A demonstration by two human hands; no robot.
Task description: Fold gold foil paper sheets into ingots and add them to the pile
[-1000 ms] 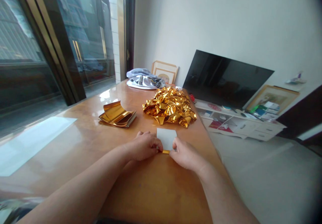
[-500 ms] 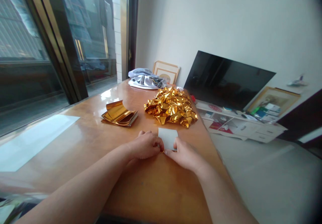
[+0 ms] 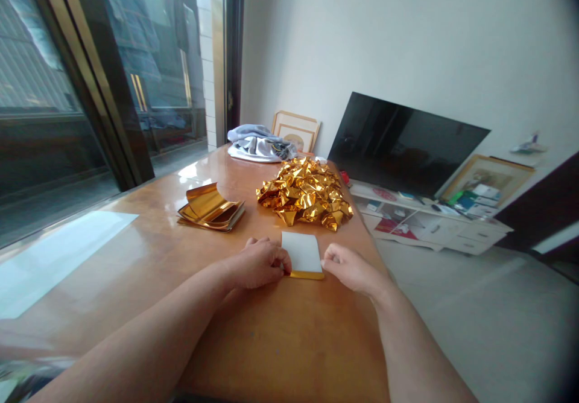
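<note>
Two hands meet over a small sheet (image 3: 300,251) lying flat on a polished wooden table (image 3: 271,349), its pale side up and a gold strip (image 3: 307,275) along the edge nearest the person. The left forearm stretches in from the lower left corner, long and low, to a left hand (image 3: 260,264) set palm down, wrist near the tabletop and knuckles raised. Its fingers curl under, thumb and index tips drawn together at the sheet's near left corner; whether they pinch the paper or simply press it down cannot be told. The right forearm rises from the lower right along the table's edge, bending inward at the wrist to a right hand (image 3: 346,265) turned on its side. Those fingers are folded in toward the palm, thumb against the index finger, its tip just beside the sheet's right edge near the gold strip; contact there is too small to make out. The strip's right end lies uncovered between the hands. Just beyond the sheet glitters a heap of folded gold foil (image 3: 307,192), while a loose stack of gold papers (image 3: 210,210) rests to its left, beyond the left hand.
</note>
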